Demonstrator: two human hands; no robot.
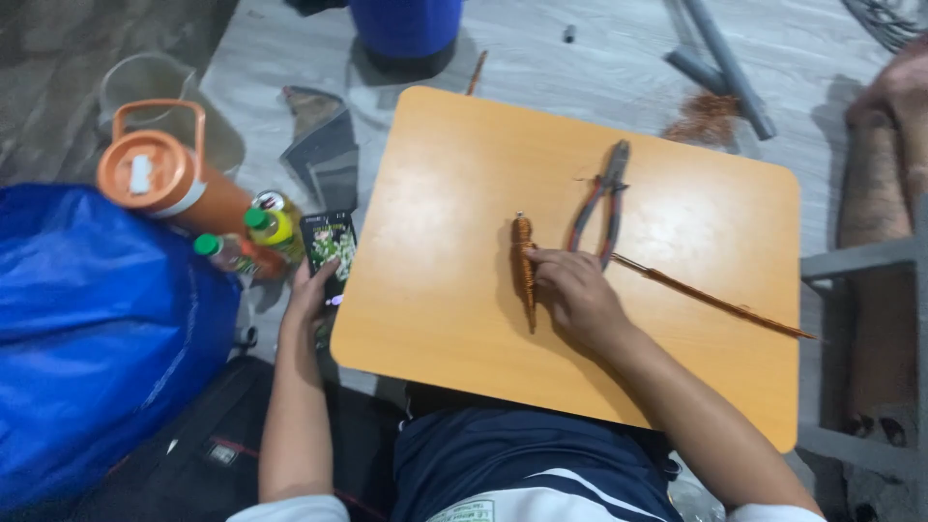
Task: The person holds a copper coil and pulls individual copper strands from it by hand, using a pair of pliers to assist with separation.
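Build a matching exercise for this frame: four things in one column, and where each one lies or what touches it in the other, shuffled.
Things
1. phone
2. wound copper coil
3. pliers
4. orange jug

Places
A. lying untouched on the wooden board, beyond the right hand
B. on the floor left of the board, beside two small bottles
C. held in the left hand, off the board's left edge
D. on the board under the right hand's fingertips

Pairs: 1-C, 2-D, 3-A, 4-B
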